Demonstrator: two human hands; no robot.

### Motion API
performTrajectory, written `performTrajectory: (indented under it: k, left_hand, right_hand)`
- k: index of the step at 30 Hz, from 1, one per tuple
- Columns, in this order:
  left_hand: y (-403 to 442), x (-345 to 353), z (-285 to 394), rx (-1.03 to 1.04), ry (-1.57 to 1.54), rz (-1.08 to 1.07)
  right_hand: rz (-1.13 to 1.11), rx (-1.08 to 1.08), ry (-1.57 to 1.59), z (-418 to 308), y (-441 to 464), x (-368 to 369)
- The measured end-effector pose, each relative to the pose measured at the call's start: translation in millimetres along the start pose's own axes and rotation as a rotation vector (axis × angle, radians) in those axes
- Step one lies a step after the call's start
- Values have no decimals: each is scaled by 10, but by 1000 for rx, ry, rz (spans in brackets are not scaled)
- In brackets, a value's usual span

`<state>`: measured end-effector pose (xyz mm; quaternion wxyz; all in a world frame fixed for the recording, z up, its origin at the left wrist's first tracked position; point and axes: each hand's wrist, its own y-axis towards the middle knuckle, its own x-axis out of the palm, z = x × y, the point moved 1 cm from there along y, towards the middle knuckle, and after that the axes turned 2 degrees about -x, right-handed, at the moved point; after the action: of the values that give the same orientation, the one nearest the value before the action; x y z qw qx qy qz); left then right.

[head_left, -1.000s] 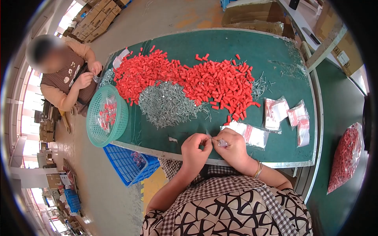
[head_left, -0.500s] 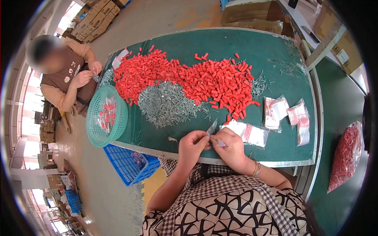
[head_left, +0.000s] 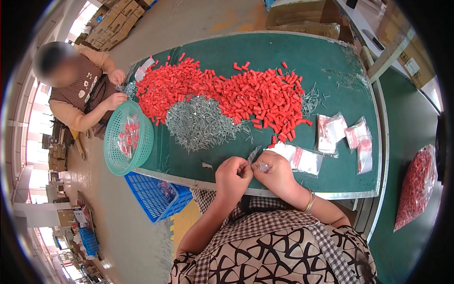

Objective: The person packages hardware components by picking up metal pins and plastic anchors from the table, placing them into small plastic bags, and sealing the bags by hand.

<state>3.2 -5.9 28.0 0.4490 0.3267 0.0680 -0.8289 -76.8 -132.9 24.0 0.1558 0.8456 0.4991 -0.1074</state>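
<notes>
My left hand point(head_left: 232, 177) and my right hand point(head_left: 276, 174) meet at the near edge of the green table point(head_left: 189, 166). Both pinch a small clear plastic bag point(head_left: 254, 154), whose film sticks up between the fingertips. More clear film shows in my right palm; what lies in it is too small to tell. Beyond my hands spread a heap of red plastic caps point(head_left: 265, 97) and a pile of grey screws point(head_left: 198, 124). Just right of my right hand are flat clear bags point(head_left: 305, 162) with red strips.
A green basket point(head_left: 147, 150) with filled bags stands at the left edge, above a blue crate point(head_left: 146, 201). A co-worker point(head_left: 78, 90) sits at the left. More bag stacks point(head_left: 331, 135) lie right; a big bag of red caps point(head_left: 416, 189) lies far right.
The co-worker's hands have moved apart, one lowered towards the basket. My hands stay together, and the film between them has shifted slightly.
</notes>
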Motion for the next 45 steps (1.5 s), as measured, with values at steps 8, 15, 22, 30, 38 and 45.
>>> performTrajectory:
  k: [8, 15, 22, 30, 38, 45]
  left_hand:
    - [-33, -2, -100, -429, -530, -110]
    - [-42, 23, -76, -278, -213, -45]
    - [-12, 22, -63, -242, -122, 69]
    - [-1, -40, -250, -486, -508, 11]
    - [-15, -264, -31, -552, -488, -298]
    - [-51, -241, -72, -512, -462, -365]
  right_hand:
    - [-2, -113, 5, 0, -12, -4]
    - [29, -138, -33, 17, -39, 59]
    - [81, -107, -17, 49, -33, 103]
    - [71, -224, -34, 103, -21, 58]
    - [-232, -400, -383, -175, -20, -144]
    - [-178, -400, -130, -6, -5, -50]
